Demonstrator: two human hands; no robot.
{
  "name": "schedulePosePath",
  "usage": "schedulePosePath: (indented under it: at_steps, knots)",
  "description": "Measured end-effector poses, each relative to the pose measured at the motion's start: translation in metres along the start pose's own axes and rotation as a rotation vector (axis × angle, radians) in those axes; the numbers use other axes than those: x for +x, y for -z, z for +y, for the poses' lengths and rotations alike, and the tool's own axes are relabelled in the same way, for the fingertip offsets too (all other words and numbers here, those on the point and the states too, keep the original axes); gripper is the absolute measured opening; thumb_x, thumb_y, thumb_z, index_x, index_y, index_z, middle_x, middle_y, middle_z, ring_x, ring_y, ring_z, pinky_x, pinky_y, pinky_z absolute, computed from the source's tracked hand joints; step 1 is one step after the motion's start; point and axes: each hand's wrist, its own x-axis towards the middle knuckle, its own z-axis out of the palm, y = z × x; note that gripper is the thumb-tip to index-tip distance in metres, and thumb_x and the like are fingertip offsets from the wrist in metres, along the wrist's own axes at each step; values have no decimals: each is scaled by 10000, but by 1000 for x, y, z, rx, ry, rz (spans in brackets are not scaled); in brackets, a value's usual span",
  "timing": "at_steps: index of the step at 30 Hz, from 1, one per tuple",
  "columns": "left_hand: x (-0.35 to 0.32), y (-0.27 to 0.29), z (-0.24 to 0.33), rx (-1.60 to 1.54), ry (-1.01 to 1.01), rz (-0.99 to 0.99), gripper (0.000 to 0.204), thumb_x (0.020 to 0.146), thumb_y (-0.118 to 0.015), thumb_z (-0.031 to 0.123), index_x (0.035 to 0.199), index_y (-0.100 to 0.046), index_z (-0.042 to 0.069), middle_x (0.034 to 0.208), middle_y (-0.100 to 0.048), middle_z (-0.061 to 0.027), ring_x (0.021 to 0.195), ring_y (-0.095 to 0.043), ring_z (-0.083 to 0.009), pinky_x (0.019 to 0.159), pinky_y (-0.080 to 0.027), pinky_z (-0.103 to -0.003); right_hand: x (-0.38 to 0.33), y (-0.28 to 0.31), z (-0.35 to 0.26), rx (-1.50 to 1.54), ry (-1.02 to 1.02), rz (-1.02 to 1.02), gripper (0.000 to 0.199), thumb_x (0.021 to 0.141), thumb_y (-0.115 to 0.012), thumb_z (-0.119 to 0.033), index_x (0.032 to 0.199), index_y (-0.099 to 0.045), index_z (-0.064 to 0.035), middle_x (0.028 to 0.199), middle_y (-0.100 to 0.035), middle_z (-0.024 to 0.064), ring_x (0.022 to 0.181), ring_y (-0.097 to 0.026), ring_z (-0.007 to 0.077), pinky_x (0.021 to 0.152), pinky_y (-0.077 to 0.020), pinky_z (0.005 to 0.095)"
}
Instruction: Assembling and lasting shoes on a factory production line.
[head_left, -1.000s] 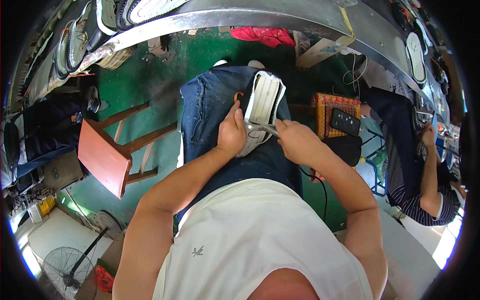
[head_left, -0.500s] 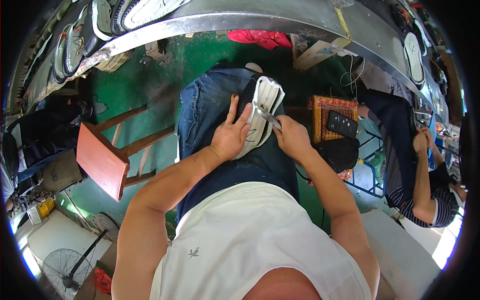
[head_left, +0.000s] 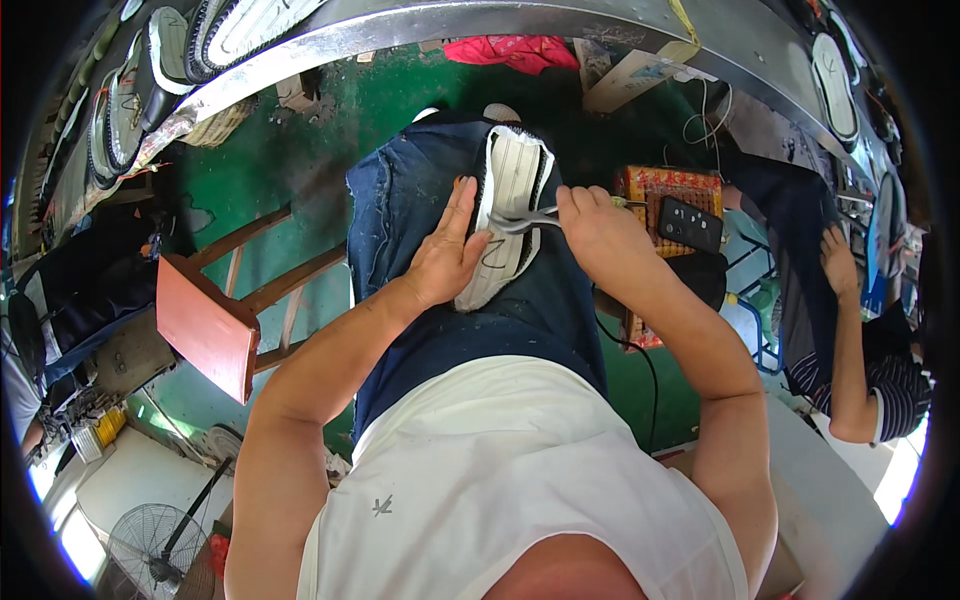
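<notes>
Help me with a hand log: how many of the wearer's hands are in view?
2: the left hand at the left edge of the shoe, and the right hand right of it, holding a metal tool. Neither is hidden.

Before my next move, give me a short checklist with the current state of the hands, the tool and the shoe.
1. Right hand has a firm-looking grip on the curved silver metal tool: ok, fingers closed around its handle end.
2. Tool head over the long white shoe with a dark rim: ok, it lies across the middle.
3. Tool biting into the shoe: cannot tell from this angle.
4. Shoe supported: ok, it lies white face up on the worn blue denim trousers.
5. Left hand wrapped around the shoe: not ok, open with fingers extended along its left side.
6. Co-worker's hand clear of the shoe: ok, well off to the right.
</notes>
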Motion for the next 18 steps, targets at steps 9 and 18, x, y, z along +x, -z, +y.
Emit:
schedulePosePath:
  at_steps: [9, 18]
  knots:
    - [2, 0, 0, 107, -86, 38, 727, 1004, -569, 212, 1606, -180, 88, 1626, -162, -309, 1320, -468, -508, 1057, -475, -440, -8, -63, 29, 436, 36, -23, 273, 772, -693, -72, 1034, -616, -83, 898, -647, 103, 891, -662, 339, 707, -535, 464]
    - [10, 16, 28, 293, -89, -210, 621, 990, -568, 218, 1567, -348, 284, 1593, -152, -373, 899, -675, -507, 857, -576, -481, -43, -32, 13, 581, -188, -391, 194, 890, -662, -157, 1022, -593, -33, 874, -667, 202, 875, -671, 409, 751, -520, 510]
